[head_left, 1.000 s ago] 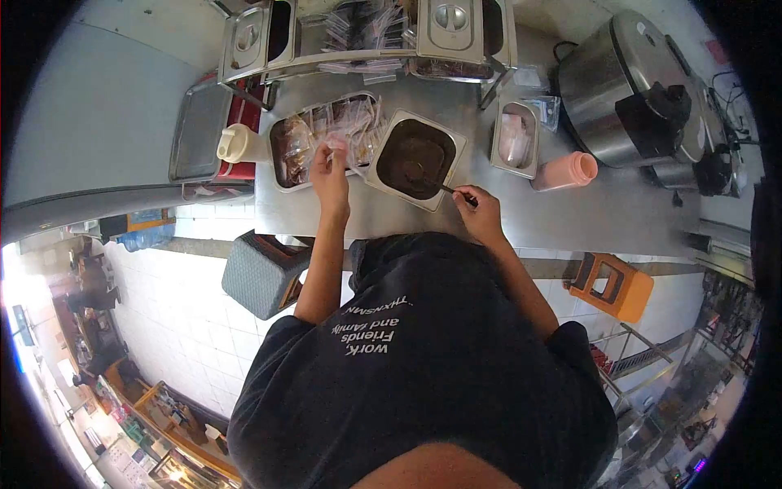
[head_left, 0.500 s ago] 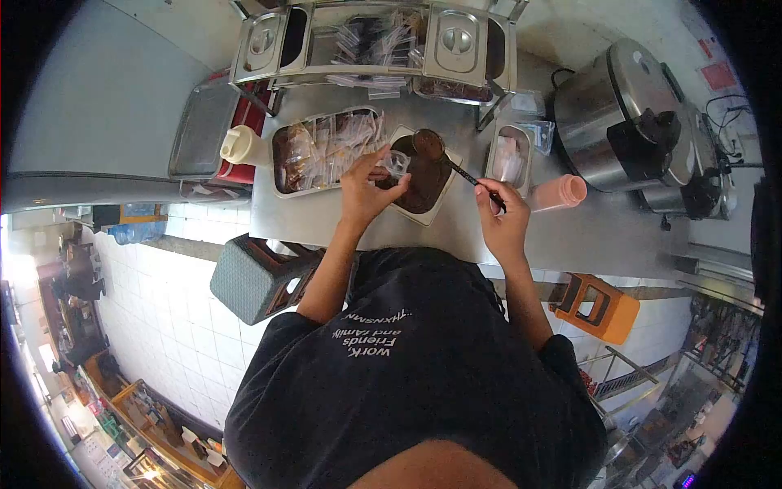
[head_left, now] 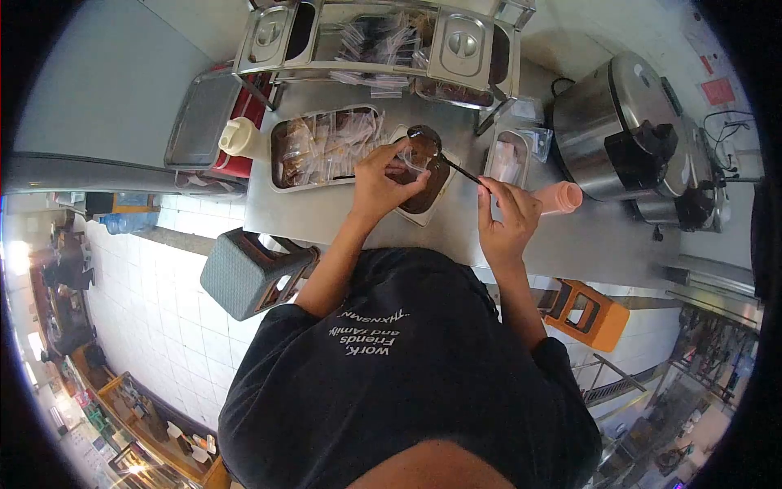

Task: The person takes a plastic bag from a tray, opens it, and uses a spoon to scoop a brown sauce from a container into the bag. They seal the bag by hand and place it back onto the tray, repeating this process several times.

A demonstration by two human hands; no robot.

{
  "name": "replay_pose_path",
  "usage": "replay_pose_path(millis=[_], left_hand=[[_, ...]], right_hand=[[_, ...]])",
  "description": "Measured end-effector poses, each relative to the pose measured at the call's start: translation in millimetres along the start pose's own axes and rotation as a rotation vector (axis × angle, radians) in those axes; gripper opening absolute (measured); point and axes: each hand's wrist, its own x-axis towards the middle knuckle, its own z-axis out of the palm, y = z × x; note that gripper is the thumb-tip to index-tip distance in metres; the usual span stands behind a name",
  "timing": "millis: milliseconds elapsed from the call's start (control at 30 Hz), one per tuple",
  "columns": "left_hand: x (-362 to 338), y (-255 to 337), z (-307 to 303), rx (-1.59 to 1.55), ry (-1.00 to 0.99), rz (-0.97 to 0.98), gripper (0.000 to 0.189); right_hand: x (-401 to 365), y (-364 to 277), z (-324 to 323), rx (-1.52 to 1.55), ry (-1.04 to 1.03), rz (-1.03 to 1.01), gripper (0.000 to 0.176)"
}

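Note:
My left hand [head_left: 383, 186] pinches a small clear plastic bag [head_left: 418, 160] between thumb and fingers, its mouth held close beside the ladle's bowl. In my right hand [head_left: 508, 213] is the thin black handle of a ladle [head_left: 424, 138], whose round bowl is coated with dark brown sauce. Both the bag and the ladle are over a metal pan [head_left: 422, 218] of dark brown sauce, partly hidden by my left hand. Left of it, a larger metal tray [head_left: 281, 186] is filled with small filled clear sachets [head_left: 326, 147].
A pink bottle [head_left: 560, 198] lies to the right, near a small container of clear bags [head_left: 509, 159]. Large steel cookers [head_left: 607, 122] stand farther right. A cream-lidded bottle [head_left: 238, 137] is at the left. Over the back rises a metal rack [head_left: 456, 45] with lidded pans.
My left hand has shifted right with the bag, closer to the ladle. The ladle's bowl has tilted and moved slightly left, and my right hand has come a little nearer to me.

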Motion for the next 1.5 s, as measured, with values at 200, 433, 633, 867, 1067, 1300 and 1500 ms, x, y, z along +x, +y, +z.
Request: replay_pose_path(millis=[200,433,633,867,1067,1300,1500], left_hand=[[0.8,1.4,-2.3,-0.029,-0.009,-0.053,0.064],[2.5,0.4,-1.0,-0.032,-0.033,-0.035,0.066],[2.6,3.6,-0.9,-0.034,-0.029,-0.048,0.067],[-1.8,2.1,-3.4,-0.057,-0.031,-0.081,0.068],[-12.1,35.7,-29.7,-0.17,-0.034,-0.15,0.067],[-48.4,72.7,-68.3,-0.569,0.014,-0.394,0.051],[-55.4,63.2,-130.5,-0.263,-0.182,-0.279,0.019]], right_hand=[[8.8,-5.0,-11.6,-0.1,0.053,-0.063,0.019],[18.9,-10.6,-21.8,-0.117,0.105,-0.114,0.021],[10.8,-6.4,-12.1,-0.097,0.057,-0.079,0.021],[-3.2,3.8,4.1,0.157,-0.05,0.322,0.014],[-44.9,38.9,51.7,0.169,-0.332,0.162,0.03],[-6.0,-71.3,57.5,0.549,-0.146,-0.065,0.025],[6.7,-82.3,42.5,0.826,-0.436,0.136,0.016]])
